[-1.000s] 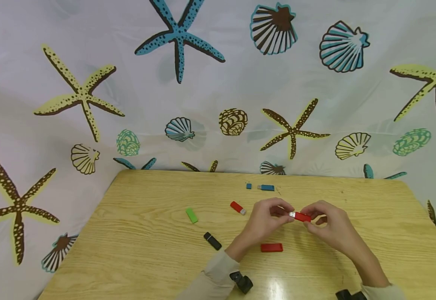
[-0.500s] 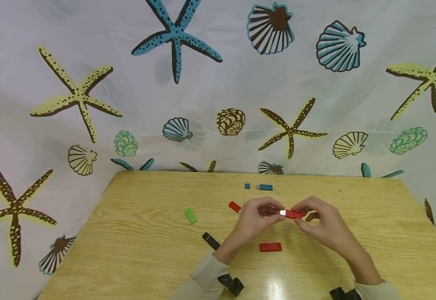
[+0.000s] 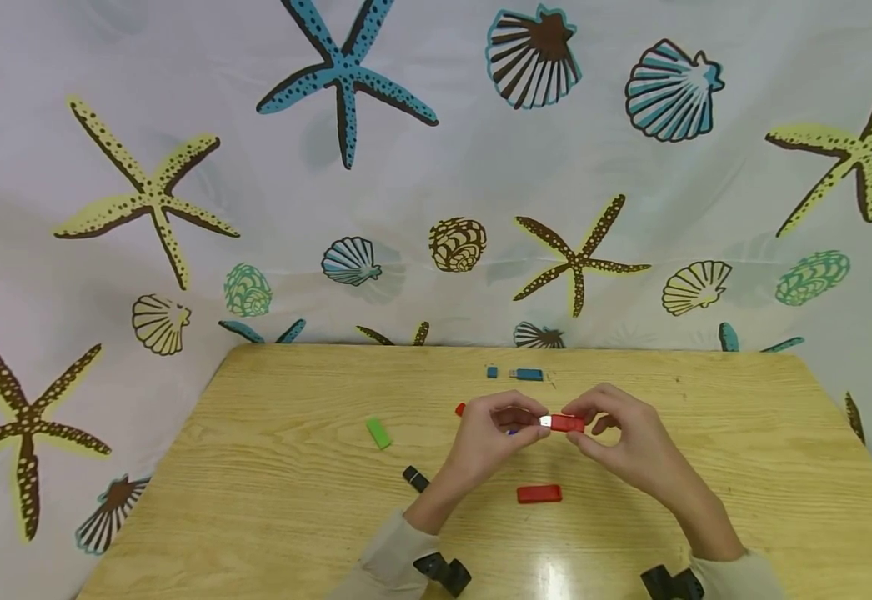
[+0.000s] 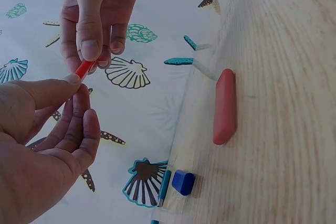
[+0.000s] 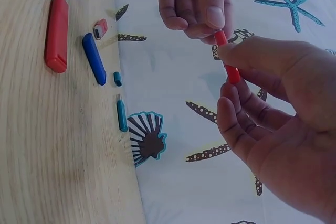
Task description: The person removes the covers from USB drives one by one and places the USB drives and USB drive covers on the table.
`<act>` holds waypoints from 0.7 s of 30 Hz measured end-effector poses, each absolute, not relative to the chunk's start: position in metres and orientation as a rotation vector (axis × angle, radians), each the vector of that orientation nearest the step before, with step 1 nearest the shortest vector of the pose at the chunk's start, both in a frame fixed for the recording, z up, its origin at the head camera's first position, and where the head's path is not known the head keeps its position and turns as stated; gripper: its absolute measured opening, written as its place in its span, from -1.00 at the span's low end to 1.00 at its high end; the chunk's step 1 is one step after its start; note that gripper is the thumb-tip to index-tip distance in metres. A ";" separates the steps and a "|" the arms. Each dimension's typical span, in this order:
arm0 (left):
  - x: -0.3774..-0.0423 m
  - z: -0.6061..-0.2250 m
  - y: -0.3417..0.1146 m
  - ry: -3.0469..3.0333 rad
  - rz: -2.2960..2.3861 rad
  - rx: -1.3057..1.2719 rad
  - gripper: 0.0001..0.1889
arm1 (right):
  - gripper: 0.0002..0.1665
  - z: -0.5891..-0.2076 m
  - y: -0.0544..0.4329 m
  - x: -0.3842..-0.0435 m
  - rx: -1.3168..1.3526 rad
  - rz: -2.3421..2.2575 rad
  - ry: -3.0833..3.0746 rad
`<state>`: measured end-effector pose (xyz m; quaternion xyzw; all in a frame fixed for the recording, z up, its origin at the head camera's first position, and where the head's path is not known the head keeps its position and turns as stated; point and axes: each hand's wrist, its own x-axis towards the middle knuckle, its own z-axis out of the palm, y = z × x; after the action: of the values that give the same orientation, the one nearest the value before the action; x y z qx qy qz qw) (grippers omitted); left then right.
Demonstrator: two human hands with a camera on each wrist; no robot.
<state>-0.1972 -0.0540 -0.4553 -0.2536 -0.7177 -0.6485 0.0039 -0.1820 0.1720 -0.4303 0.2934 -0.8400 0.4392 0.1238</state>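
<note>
Held red USB stick (image 3: 567, 422): raised above the table (image 3: 293, 517) between both hands, roughly level, silvery plug (image 3: 545, 422) toward the left.
Left hand (image 3: 490, 429): grip pinching the plug end, thumb against fingers.
Right hand (image 3: 627, 429): grip pinching the red body's other end.
Slip risk: the stick is slim and held by fingertips only; if either pinch eases, it could swing or fall.
Plug strain: pulling or twisting off its axis could bend the plug, as the hands bear on opposite ends.
Red mix-up: a red plastic piece (image 3: 538, 494) lies below the hands, and a second red USB stick (image 5: 100, 29) on the table, partly hidden by the left hand in the head view; matching colour could cause confusion.
Black USB stick (image 3: 416, 478): beside the left wrist in that view, contact unclear; lowering that arm carelessly could nudge it.
</note>
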 end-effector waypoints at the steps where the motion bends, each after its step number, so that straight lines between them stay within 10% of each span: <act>1: -0.197 -0.455 -0.056 -2.247 -2.034 -0.795 -0.84 | -0.67 -0.430 0.171 -0.182 0.862 1.281 -2.447; 21: -0.192 -0.448 -0.075 -2.296 -1.972 -0.809 -0.86 | -0.65 -0.431 0.154 -0.181 0.941 1.261 -2.387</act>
<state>-0.1919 -0.0750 -0.4482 -0.2582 -0.7328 -0.6295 0.0043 -0.1805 0.1544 -0.4314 0.3260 -0.8265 0.4368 0.1408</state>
